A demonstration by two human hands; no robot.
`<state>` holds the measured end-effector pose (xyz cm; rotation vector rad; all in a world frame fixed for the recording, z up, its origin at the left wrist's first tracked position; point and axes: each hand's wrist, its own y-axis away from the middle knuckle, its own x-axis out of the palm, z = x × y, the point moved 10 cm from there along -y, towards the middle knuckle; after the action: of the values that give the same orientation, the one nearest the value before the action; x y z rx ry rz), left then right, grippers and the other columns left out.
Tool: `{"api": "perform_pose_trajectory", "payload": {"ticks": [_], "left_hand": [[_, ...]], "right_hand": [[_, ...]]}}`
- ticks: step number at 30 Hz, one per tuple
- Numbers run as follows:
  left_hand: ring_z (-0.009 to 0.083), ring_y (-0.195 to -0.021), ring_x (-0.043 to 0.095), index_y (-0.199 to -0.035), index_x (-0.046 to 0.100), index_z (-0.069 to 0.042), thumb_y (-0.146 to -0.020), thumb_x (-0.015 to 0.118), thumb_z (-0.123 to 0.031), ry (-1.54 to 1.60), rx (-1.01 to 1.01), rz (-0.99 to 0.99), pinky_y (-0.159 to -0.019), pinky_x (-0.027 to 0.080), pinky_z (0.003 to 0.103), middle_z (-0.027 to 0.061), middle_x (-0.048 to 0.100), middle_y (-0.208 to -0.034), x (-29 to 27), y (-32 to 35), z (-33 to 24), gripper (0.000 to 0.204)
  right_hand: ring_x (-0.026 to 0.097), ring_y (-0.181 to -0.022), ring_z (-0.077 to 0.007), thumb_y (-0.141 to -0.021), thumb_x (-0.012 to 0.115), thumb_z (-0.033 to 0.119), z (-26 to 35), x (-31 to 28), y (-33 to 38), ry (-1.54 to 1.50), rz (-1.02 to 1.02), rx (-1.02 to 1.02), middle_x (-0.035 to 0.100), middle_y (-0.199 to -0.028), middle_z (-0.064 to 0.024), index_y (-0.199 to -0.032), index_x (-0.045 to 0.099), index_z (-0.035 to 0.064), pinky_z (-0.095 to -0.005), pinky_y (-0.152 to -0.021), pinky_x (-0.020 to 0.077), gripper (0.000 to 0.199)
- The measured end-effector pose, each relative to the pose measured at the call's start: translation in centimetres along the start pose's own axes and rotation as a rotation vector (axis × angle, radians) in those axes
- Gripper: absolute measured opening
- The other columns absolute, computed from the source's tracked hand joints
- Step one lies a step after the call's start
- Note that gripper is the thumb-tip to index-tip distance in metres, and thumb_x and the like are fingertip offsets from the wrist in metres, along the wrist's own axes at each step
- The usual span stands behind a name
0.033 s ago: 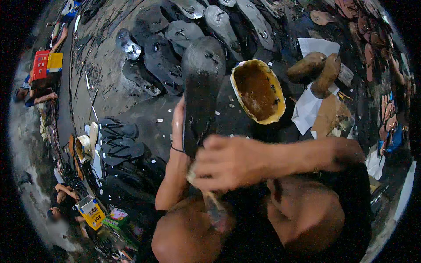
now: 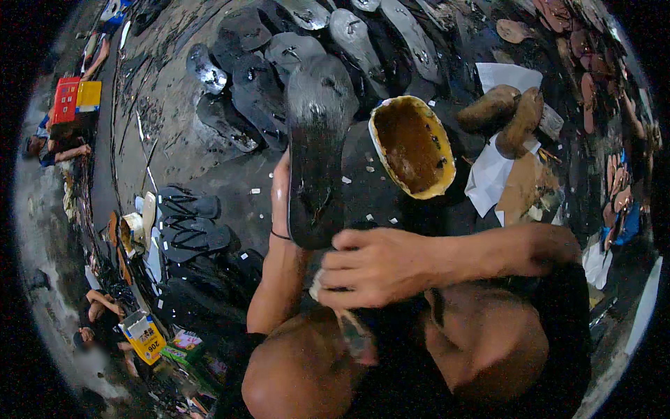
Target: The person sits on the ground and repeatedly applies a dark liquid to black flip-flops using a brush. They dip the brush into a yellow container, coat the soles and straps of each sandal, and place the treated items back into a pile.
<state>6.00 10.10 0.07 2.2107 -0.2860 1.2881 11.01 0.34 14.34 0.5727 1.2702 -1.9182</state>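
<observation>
My left hand (image 2: 280, 185) supports a black flip-flop sole (image 2: 317, 160) from behind, its fingers mostly hidden. The sole stands lengthwise before me, with glossy wet streaks on its upper half. Just below its near end is my right hand (image 2: 380, 265), closed around what looks like a brush (image 2: 354, 332). The brush's handle slants down over my knee, and its working end is covered by the hand. To the right of the sole sits an oval tub (image 2: 412, 146) with brown, glue-like liquid inside and a crusted yellow rim.
Several dark soles (image 2: 258, 91) lie beyond my hands, some shiny. Strapped flip-flops (image 2: 199, 237) are stacked at the left. On the right are brown foot-shaped forms (image 2: 522, 122) and white paper (image 2: 485, 178). A yellow box (image 2: 143, 339) and other people (image 2: 105, 307) are at far left.
My right hand has shifted slightly down and right with the brush, away from the sole's near end. The sole has moved a little left and shows more shine.
</observation>
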Motion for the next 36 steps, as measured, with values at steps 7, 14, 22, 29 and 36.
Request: {"api": "perform_pose_trajectory", "payload": {"ticks": [7,14,22,29,36], "left_hand": [[0.0159,-0.080,0.069,-0.120,0.064,-0.001,-0.103,0.047,-0.031,-0.159,0.012,-0.535,-0.070,0.058,0.029,0.0071,0.071,-0.102,-4.6,0.8,1.2,0.038],[0.0219,-0.081,0.069,-0.113,0.063,-0.003,-0.100,0.036,-0.042,-0.153,0.067,-0.279,-0.074,0.058,0.037,0.0128,0.070,-0.098,-4.8,-6.3,-2.8,0.049],[0.0225,-0.099,0.064,-0.116,0.063,-0.006,-0.100,0.048,-0.032,-0.179,0.091,-0.185,-0.084,0.052,0.037,0.0078,0.069,-0.112,-0.9,-30.5,-6.8,0.034],[0.0091,-0.073,0.059,-0.100,0.067,-0.005,-0.097,0.061,-0.017,-0.839,0.515,-0.221,-0.064,0.049,0.025,0.0013,0.067,-0.085,-6.0,-19.1,-6.6,0.013],[0.0125,-0.092,0.065,-0.122,0.060,-0.001,-0.096,0.063,-0.011,-0.789,0.770,-0.697,-0.078,0.054,0.028,0.0067,0.069,-0.107,-21.6,5.4,-12.4,0.028]], "right_hand": [[0.060,-0.090,-0.0209,-0.082,0.058,0.023,-3.9,-4.0,0.9,0.134,-0.238,0.204,0.062,-0.092,0.0031,-0.107,0.067,0.0220,-0.0413,-0.079,0.0453,0.026],[0.055,-0.093,-0.0232,-0.069,0.080,0.022,-5.9,-2.6,4.4,-0.116,-0.171,0.481,0.064,-0.098,0.0015,-0.116,0.070,0.0231,-0.0390,-0.080,0.0388,0.049],[0.060,-0.095,-0.0263,-0.086,0.075,0.021,-7.2,-3.3,18.4,0.020,-0.411,1.150,0.068,-0.096,-0.0073,-0.105,0.072,0.0080,-0.0386,-0.087,0.0445,0.024],[0.062,-0.093,-0.0275,-0.093,0.067,0.017,-10.4,-5.2,22.8,0.214,-0.496,1.350,0.066,-0.100,-0.0117,-0.109,0.070,0.0021,-0.0366,-0.086,0.0485,0.022],[0.058,-0.092,-0.0320,-0.091,0.068,0.022,-13.2,-5.0,21.5,0.367,-0.455,1.284,0.066,-0.093,-0.0125,-0.100,0.071,0.0029,-0.0428,-0.086,0.0444,0.022]]}}
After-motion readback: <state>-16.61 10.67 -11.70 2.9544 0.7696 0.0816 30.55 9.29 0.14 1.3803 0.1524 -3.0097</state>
